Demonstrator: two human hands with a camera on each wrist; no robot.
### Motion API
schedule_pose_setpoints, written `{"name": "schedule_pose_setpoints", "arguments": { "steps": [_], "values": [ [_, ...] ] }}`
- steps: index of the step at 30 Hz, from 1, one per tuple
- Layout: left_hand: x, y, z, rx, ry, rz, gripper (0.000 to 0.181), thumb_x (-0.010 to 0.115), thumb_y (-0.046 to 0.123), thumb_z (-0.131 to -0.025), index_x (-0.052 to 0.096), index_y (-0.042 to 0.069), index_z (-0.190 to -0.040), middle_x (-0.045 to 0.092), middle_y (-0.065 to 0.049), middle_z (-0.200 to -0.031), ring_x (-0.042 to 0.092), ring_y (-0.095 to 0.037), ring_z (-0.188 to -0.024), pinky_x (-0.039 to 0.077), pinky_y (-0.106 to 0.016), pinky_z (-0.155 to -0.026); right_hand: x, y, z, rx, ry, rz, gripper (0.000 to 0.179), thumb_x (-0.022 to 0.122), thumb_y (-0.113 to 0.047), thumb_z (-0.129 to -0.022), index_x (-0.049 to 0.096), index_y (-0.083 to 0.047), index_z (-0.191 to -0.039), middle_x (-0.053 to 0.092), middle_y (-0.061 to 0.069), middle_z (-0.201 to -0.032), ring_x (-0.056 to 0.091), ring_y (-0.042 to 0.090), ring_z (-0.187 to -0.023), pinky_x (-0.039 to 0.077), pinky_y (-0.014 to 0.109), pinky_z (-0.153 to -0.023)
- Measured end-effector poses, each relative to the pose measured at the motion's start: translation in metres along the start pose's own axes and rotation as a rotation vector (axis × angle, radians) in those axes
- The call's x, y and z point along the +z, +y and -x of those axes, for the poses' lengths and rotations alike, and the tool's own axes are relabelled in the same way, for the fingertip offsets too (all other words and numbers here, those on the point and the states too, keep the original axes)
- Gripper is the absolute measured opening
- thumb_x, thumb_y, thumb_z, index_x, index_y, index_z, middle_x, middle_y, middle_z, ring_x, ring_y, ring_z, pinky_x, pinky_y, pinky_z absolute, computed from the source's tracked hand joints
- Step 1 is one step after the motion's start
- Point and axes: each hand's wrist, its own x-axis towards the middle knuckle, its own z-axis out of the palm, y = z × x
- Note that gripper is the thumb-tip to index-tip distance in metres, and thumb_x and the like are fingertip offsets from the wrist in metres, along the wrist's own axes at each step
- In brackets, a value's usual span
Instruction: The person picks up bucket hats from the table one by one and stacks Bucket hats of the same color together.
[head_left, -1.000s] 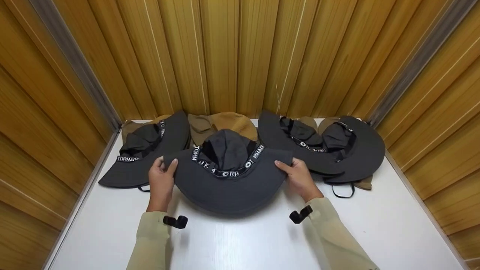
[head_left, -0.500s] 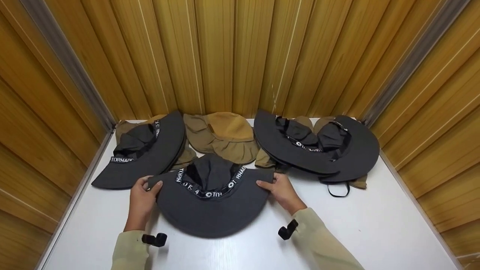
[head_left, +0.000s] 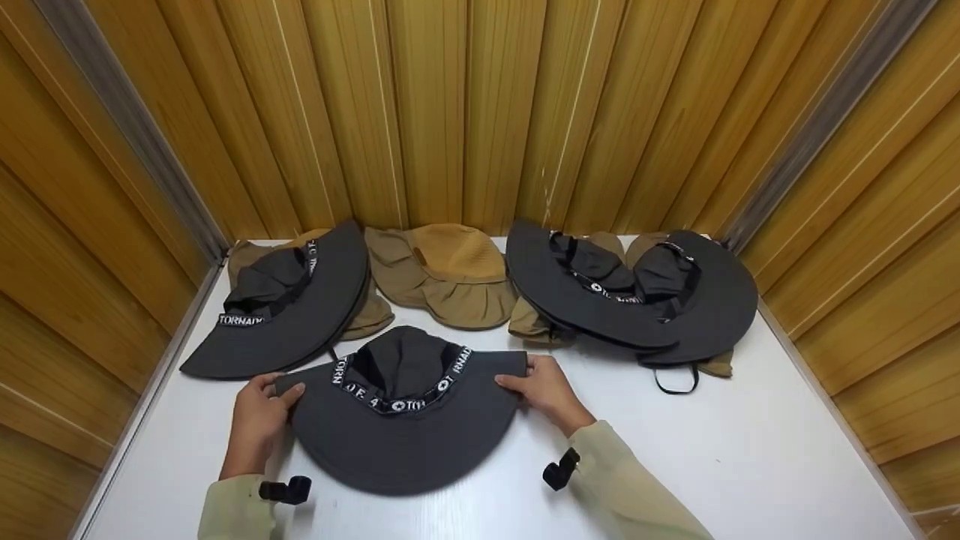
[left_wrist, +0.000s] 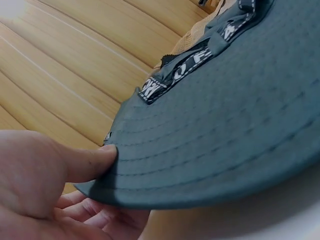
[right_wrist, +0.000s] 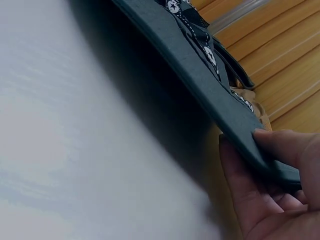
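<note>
A dark grey sun hat [head_left: 397,450], underside up, is stretched between both hands close over the white table. Its inner band carries white lettering, and the crown points toward the back wall. My left hand [head_left: 259,420] pinches the brim's left corner, thumb on top and fingers beneath. At the opposite corner my right hand [head_left: 551,390] holds the brim the same way. In the left wrist view the thumb presses on the stitched brim [left_wrist: 210,150]. The right wrist view shows the brim edge [right_wrist: 200,90] raised at a slant, with a shadow on the table below.
Along the back wall lie a dark hat [head_left: 300,337] at left, a brown hat with a neck flap [head_left: 461,259] in the middle, and overlapping dark hats [head_left: 724,300] at right. A black cord loop [head_left: 677,381] sticks out there. Wood-patterned panels [head_left: 427,112] enclose the white table [head_left: 750,465].
Both hands have brought the dark hat toward the front and left, lower over the table. The brown hat behind it has come into full view.
</note>
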Motion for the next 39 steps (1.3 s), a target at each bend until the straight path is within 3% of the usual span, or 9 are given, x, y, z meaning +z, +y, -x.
{"name": "schedule_pose_setpoints", "arguments": {
  "steps": [2,7,10,14,20,32,36,39],
  "values": [
    [-0.001,-0.001,0.0,0.006,-0.002,-0.029,0.057,0.067,0.014,-0.099,0.043,-0.008,-0.146,0.053,-0.033,-0.138,0.058,-0.033,-0.116,0.05,-0.018,-0.075,0.0,-0.002,0.001,-0.034,0.044,0.122,0.03,0.085,-0.015,-0.084,0.074,0.002,-0.107,0.079,0.009,-0.089,0.07,0.009,-0.072,0.056,0.024,-0.068],
    [-0.003,-0.004,-0.002,0.051,-0.008,-0.17,0.052,0.067,0.014,-0.099,0.046,-0.006,-0.141,0.05,-0.031,-0.137,0.053,-0.037,-0.118,0.049,-0.039,-0.091,0.004,-0.009,0.003,-0.096,0.157,0.4,0.038,0.089,-0.026,-0.08,0.073,-0.001,-0.103,0.075,0.008,-0.093,0.067,0.019,-0.086,0.056,0.037,-0.084],
    [-0.005,-0.005,-0.004,0.084,0.001,-0.267,0.05,0.067,0.014,-0.098,0.048,-0.007,-0.139,0.05,-0.036,-0.138,0.051,-0.045,-0.125,0.044,-0.054,-0.104,0.009,-0.013,0.004,-0.108,0.18,0.5,0.045,0.09,-0.03,-0.078,0.069,0.002,-0.103,0.073,0.014,-0.098,0.069,0.028,-0.093,0.056,0.044,-0.088],
    [-0.005,-0.006,-0.006,0.131,0.033,-0.36,0.047,0.069,0.012,-0.096,0.051,-0.01,-0.134,0.053,-0.038,-0.137,0.051,-0.05,-0.129,0.04,-0.059,-0.109,0.015,-0.016,0.004,-0.112,0.198,0.596,0.056,0.09,-0.033,-0.078,0.066,0.007,-0.109,0.072,0.023,-0.105,0.07,0.037,-0.102,0.056,0.048,-0.092],
    [-0.002,-0.004,-0.008,0.181,0.095,-0.403,0.042,0.07,0.009,-0.094,0.056,-0.012,-0.127,0.059,-0.037,-0.128,0.054,-0.051,-0.123,0.041,-0.059,-0.107,0.019,-0.016,0.003,-0.076,0.209,0.659,0.066,0.088,-0.039,-0.08,0.063,0.007,-0.119,0.07,0.026,-0.112,0.068,0.04,-0.108,0.055,0.05,-0.095],
    [0.004,-0.005,-0.011,0.174,0.124,-0.371,0.041,0.072,0.009,-0.093,0.059,-0.01,-0.127,0.06,-0.037,-0.124,0.058,-0.049,-0.115,0.046,-0.058,-0.098,0.015,-0.014,0.0,-0.025,0.198,0.722,0.072,0.085,-0.048,-0.081,0.06,0.002,-0.126,0.07,0.021,-0.117,0.068,0.037,-0.11,0.055,0.049,-0.094],
    [0.005,-0.004,-0.008,0.166,0.136,-0.372,0.042,0.071,0.009,-0.094,0.058,-0.008,-0.13,0.055,-0.036,-0.126,0.052,-0.051,-0.116,0.045,-0.059,-0.097,0.013,-0.013,0.0,-0.058,0.205,0.707,0.075,0.084,-0.049,-0.081,0.058,0.001,-0.13,0.068,0.02,-0.121,0.066,0.037,-0.114,0.053,0.049,-0.098],
    [0.009,0.001,-0.003,0.171,0.154,-0.394,0.045,0.07,0.013,-0.094,0.056,-0.004,-0.133,0.047,-0.036,-0.133,0.042,-0.054,-0.121,0.042,-0.061,-0.1,0.007,-0.014,0.001,-0.112,0.222,0.673,0.072,0.083,-0.048,-0.083,0.059,-0.001,-0.131,0.068,0.016,-0.11,0.066,0.032,-0.103,0.053,0.046,-0.093]
  ]
}}
